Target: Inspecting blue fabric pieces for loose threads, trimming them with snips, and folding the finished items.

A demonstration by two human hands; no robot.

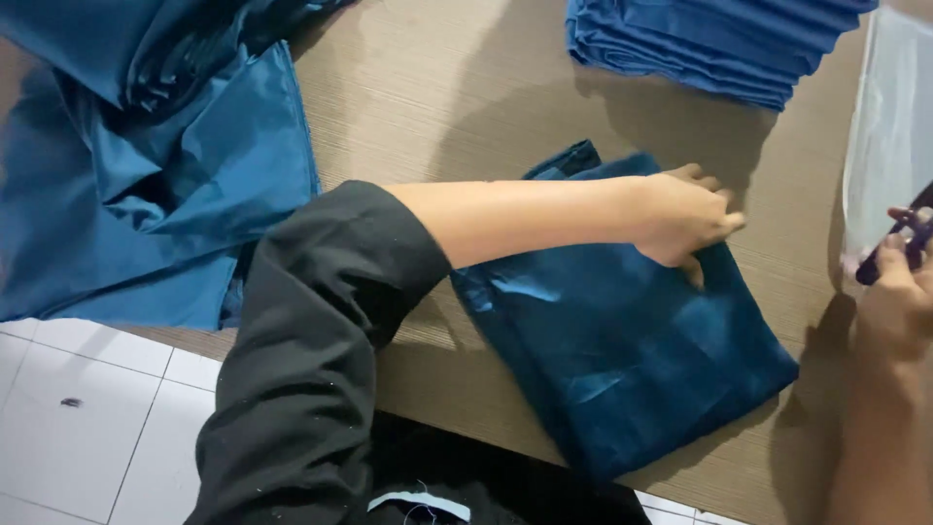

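A folded dark blue cloth (632, 360) lies on the brown wooden table (437, 87) in front of me. My left arm, in a black sleeve, reaches across it. My left hand (685, 219) rests on the cloth's far right corner, with fingers bent over the edge and the thumb pressed on the fabric. At the right edge of view, my right hand (899, 292) grips a small dark purple object (904, 238), whose shape I cannot make out. This hand is at the lower end of a clear plastic bag (889, 126).
A stack of folded blue cloths (709, 44) sits at the back right of the table. A loose heap of blue fabric (146, 165) covers the left side and hangs over the table's edge. White floor tiles (78, 408) show below.
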